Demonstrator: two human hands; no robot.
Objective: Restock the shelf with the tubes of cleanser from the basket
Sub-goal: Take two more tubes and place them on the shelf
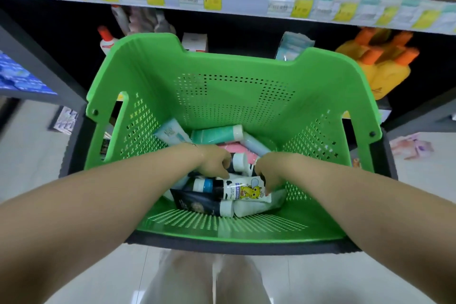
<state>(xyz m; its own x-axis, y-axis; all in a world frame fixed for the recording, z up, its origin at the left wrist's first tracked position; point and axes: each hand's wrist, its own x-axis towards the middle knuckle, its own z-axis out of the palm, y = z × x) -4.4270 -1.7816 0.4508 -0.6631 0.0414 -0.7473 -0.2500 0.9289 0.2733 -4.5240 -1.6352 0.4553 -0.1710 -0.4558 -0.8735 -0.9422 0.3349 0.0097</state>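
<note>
A green perforated basket (237,86) stands in front of the shelf (241,0) and holds several tubes of cleanser in a heap. Both my hands reach down into it. My left hand (215,161) curls its fingers round a dark tube with a white cap (238,161) in the middle of the heap. My right hand (267,171) grips the end of a white tube with a yellow cartoon print and a blue cap (232,189). A teal tube (217,134), a pink tube (238,149) and a black tube (197,201) lie around them.
Yellow bottles with orange caps (381,66) fill the shelf's right side, more stand on the shelf above. A white bottle with a red cap (106,41) and small boxes (195,42) sit behind the basket. Blue packs (22,79) lie on a left shelf. Pale tiled floor below.
</note>
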